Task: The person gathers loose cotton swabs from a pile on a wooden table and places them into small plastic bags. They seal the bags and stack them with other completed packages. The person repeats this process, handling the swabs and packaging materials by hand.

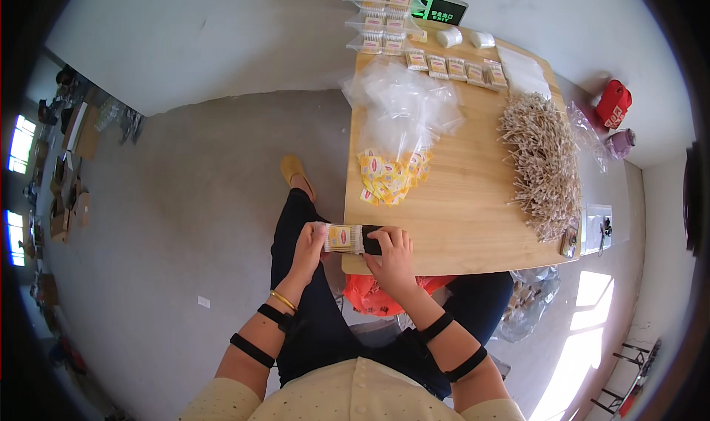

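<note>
A clear pack of cotton swabs (342, 237) with a yellow and white label lies level at the table's front left corner. My left hand (308, 247) is closed round the pack's left end, thumb on top. At its right end, a black block-like piece (371, 240) meets the pack, and my right hand (392, 255) grips that piece with bent fingers. Whether the black piece reaches inside the bag, I cannot tell. Beyond my hands lie a pile of yellow and white label cards (388, 177) and a heap of clear plastic bags (410, 103).
A long mound of loose cotton swabs (543, 166) covers the right side of the wooden table (466, 199). Filled packs (456, 69) line the back, beside stacked packs (373, 21) and white rolls (449, 38). A red plastic bag (370, 295) hangs below the front edge.
</note>
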`<state>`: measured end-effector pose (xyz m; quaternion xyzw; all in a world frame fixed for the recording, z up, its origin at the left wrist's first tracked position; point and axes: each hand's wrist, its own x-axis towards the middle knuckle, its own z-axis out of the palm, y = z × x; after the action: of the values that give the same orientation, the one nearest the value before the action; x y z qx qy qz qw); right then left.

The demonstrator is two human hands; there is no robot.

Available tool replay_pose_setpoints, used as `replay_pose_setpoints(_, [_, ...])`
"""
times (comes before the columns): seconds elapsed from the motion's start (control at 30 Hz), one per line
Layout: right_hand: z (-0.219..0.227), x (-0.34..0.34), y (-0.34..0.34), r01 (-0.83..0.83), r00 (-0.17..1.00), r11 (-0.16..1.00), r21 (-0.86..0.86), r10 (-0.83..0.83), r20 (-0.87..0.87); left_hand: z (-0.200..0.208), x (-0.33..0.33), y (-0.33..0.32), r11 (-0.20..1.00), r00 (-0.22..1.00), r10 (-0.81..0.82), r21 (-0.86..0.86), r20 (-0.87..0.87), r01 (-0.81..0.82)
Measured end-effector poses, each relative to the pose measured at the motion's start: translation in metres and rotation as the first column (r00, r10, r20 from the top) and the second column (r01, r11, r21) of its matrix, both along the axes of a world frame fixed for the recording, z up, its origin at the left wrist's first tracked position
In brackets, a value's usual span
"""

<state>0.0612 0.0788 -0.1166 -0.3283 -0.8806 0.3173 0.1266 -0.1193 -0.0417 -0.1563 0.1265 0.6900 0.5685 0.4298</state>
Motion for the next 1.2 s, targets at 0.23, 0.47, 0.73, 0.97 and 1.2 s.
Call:
replay_pose_setpoints(0.23, [-0.012, -0.007, -0.009, 0.018, 0.995, 0.995, 0.096, -0.008, -0.104, 0.001, 0.007, -0.001, 0.998, 0.996, -0.022, 0.058, 0.083, 0.017])
replay_pose_setpoints(0.47, [-0.016, -0.008, -0.017, 0.078, 0.981, 0.988, 0.133, -0.053, -0.185, 0.006, 0.009, 0.002, 0.997, 0.993, -0.067, 0.033, 0.098, 0.064])
replay_pose_setpoints(0.73, [-0.014, -0.008, -0.018, 0.049, 0.983, 0.987, 0.155, -0.019, -0.185, 0.003, -0.002, 0.001, 0.979, 0.975, -0.203, 0.038, 0.093, 0.2])
replay_pose_setpoints(0.97, [-0.015, -0.009, -0.022, 0.105, 0.971, 0.987, 0.118, -0.077, -0.227, -0.006, -0.008, 0.0, 0.962, 0.962, -0.271, 0.029, 0.041, 0.27])
replay_pose_setpoints(1.2, [-0.015, -0.01, -0.022, 0.073, 0.972, 0.983, 0.171, -0.031, -0.234, -0.01, -0.008, 0.0, 0.957, 0.958, -0.286, 0.04, -0.025, 0.287])
